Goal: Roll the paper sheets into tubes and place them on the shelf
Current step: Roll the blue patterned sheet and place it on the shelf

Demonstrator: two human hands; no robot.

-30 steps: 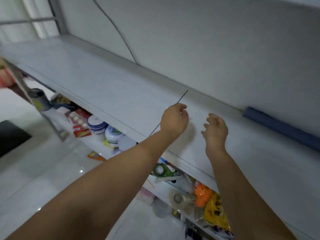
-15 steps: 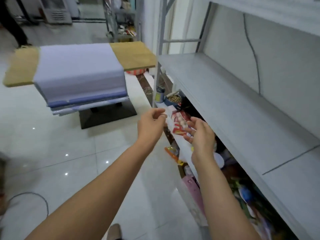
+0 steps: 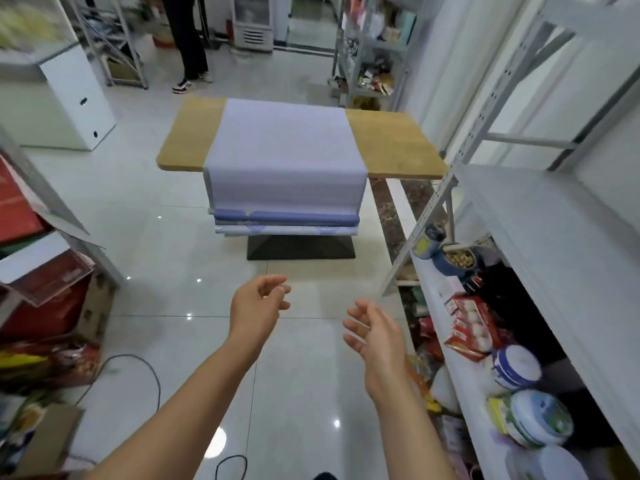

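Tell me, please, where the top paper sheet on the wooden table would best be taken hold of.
Probably by its hanging front edge, one hand near each lower corner, coming from the near side. The top paper sheet drapes over the near edge of the wooden table, so that end hangs free, while the rest lies flat. The left hand and right hand are both empty.

- We have turned from the shelf (image 3: 554,216), now along our right side, to face the surface (image 3: 194,133) squarely.
- Our left hand (image 3: 258,306), a second ago resting on the shelf top, now hangs over the floor (image 3: 166,237), fingers loosely curled, holding nothing.
- Our right hand (image 3: 375,336) has left the shelf too.
- The paper sheets (image 3: 284,157) draped over the surface have come to mid-view; the blue rolled tube at the shelf's back has gone from sight.
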